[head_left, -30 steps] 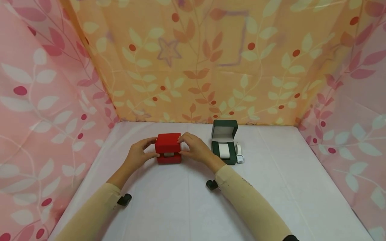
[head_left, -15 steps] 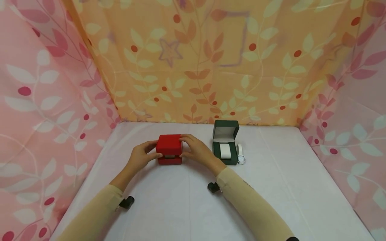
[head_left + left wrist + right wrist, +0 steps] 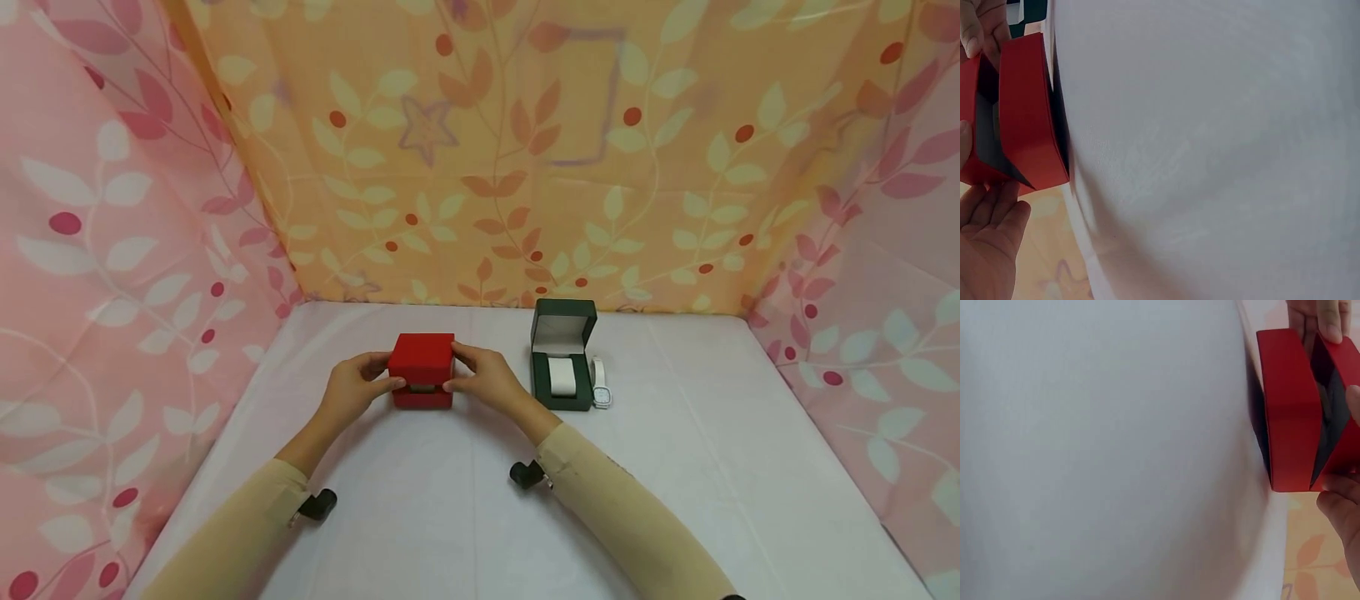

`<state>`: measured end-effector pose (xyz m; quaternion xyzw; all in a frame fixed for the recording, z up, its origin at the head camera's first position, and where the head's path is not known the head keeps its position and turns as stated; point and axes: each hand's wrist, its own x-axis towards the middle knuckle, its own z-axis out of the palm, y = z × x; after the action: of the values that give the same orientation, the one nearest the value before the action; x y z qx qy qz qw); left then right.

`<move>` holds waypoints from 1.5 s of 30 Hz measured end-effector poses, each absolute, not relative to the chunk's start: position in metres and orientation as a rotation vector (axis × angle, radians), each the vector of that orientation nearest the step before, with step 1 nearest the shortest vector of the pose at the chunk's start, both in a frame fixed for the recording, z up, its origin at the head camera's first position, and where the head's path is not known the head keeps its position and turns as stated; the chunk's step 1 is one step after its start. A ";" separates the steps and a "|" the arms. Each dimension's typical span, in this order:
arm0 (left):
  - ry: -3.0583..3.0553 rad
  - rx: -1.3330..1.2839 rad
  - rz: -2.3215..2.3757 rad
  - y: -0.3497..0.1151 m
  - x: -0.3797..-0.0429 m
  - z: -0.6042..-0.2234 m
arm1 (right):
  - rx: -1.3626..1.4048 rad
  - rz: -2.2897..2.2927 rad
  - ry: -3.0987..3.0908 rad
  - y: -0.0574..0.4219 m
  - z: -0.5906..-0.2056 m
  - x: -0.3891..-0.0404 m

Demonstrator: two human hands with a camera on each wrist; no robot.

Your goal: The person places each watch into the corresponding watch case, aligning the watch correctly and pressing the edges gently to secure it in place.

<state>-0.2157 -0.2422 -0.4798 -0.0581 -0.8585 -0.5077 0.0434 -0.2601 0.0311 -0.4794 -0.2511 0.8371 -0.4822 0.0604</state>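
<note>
A red watch box (image 3: pixel 422 357) stands left of centre on the white-covered table, its lid partly lowered. A narrow dark gap runs between lid and base; the inside is mostly hidden. My left hand (image 3: pixel 350 392) holds the lid at its left side, thumb at the front lower edge. On the right side, my right hand (image 3: pixel 491 381) grips the lid the same way, thumb near the front corner. In the left wrist view the red box (image 3: pixel 1029 112) shows its gap and grey lining. The right wrist view shows the red box (image 3: pixel 1291 412) from its front.
To the right a dark green watch box (image 3: pixel 561 327) stands with its lid raised and a white cushion (image 3: pixel 561 377) inside. Against its right side lies a white wristwatch (image 3: pixel 601 392). Patterned cloth walls (image 3: pixel 480 167) enclose the table (image 3: pixel 465 517) at back and sides.
The red box's lid has come down slightly, narrowing the gap. My right fingers have shifted from the lid's top edge to its side. The green box and wristwatch stay put.
</note>
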 end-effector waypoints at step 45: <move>-2.568 -0.079 -1.628 -0.231 -0.220 -0.489 | -0.604 -1.653 2.462 0.021 -0.485 -0.257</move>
<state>-0.2204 -0.2312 -0.4893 -0.0258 -0.8433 -0.5345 0.0501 -0.2569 0.0213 -0.4854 -0.1992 0.8123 -0.5451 0.0575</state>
